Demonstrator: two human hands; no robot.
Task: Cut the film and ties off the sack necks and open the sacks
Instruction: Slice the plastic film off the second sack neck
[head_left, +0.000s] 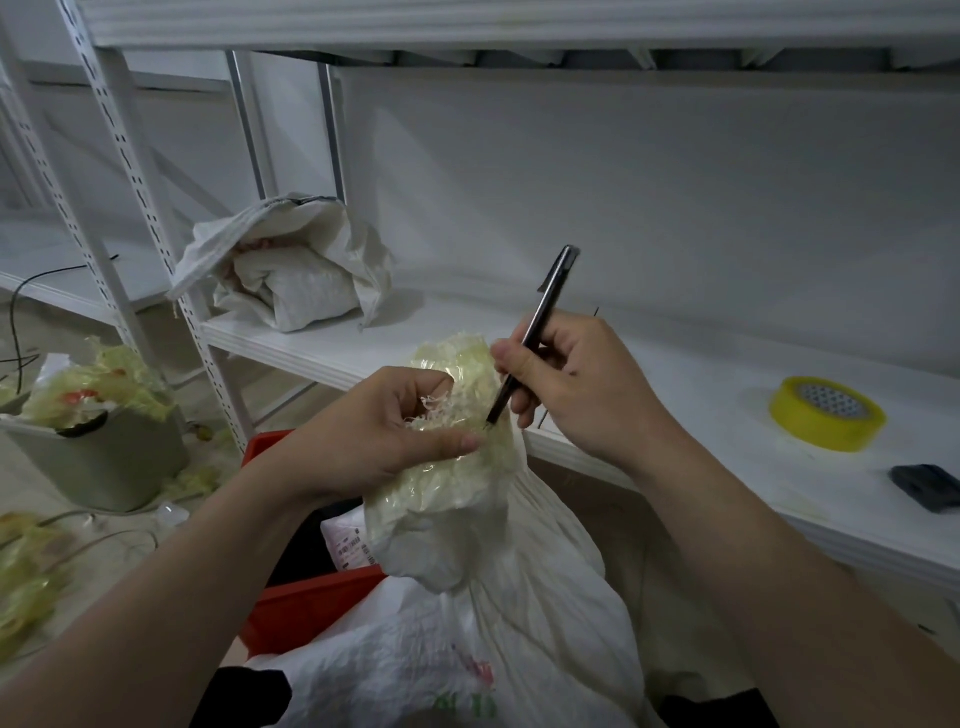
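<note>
A white woven sack (519, 587) stands in front of me, its bunched neck (457, 467) wrapped in yellowish clear film. My left hand (384, 431) grips the neck from the left, thumb lying across the film. My right hand (576, 384) holds a slim black utility knife (535, 332) like a pen. The blade tip touches the film near frayed white strands at the top of the neck.
A white shelf (675, 415) runs behind the sack, bearing an opened white sack (291, 270), a yellow tape roll (826, 413) and a dark object (924, 486). A red crate (306, 603) sits below left. A grey bin (104, 462) overflows with film scraps; more scraps litter the floor.
</note>
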